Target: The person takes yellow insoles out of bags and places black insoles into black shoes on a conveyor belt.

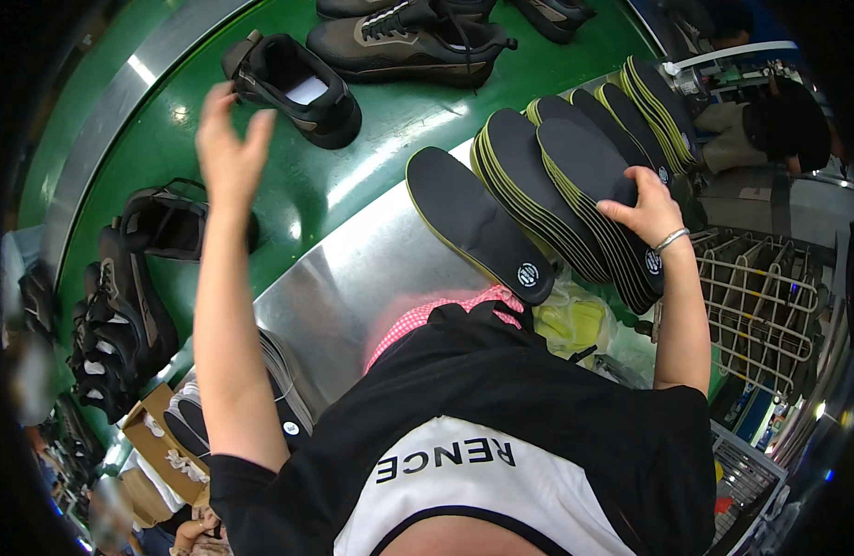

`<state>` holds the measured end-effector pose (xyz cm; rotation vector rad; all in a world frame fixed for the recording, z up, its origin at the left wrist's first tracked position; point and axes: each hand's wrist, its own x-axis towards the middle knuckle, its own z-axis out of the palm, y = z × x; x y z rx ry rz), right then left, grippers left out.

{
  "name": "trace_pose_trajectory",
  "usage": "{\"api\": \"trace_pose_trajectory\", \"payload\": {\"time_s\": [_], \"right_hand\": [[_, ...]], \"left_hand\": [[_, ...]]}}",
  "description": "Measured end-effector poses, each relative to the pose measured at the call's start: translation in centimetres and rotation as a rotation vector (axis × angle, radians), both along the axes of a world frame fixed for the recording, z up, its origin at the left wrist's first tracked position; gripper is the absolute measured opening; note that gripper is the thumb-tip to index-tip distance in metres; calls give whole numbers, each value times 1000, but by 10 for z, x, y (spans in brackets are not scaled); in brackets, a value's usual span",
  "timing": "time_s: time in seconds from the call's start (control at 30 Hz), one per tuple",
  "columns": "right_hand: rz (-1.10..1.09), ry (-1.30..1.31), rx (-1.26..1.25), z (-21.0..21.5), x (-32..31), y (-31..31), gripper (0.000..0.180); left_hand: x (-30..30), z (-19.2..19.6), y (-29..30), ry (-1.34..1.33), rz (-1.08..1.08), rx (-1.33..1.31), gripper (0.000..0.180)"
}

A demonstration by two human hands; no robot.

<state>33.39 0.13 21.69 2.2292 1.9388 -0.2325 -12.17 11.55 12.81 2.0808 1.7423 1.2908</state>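
Insoles [589, 157] at two o'clock are black, edged lime-green; shoes [404, 51] at twelve, black and brown; the table [163, 148] at ten, green; the cloth [410, 320] at six, pink-and-white checked.

Dark shoes [327, 113] on green table [390, 130]

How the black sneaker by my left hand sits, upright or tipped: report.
Upright: the black sneaker has its opening facing up, inside showing.

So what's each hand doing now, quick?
Left hand: open, empty, near a shoe.
Right hand: open, spread at the insoles; can't tell if it's touching them.
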Motion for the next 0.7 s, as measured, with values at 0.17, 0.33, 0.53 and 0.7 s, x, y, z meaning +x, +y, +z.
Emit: {"api": "trace_pose_trajectory", "payload": {"time_s": [0.17,0.33,0.53,0.7], "right_hand": [[8,-16,-51,-16,3,1,70],[-32,-143,33,4,-12,-4,66],[11,891,78,15,-41,29,28],[165,1185,-378,3,-153,74,28]], "left_hand": [[29,-62,12,431,13,-221,53],[32,-38,-15,606,58,-317,35],[35,-48,-69,-23,-43,-349,30],[11,-28,-36,9,342,78,56]]}}
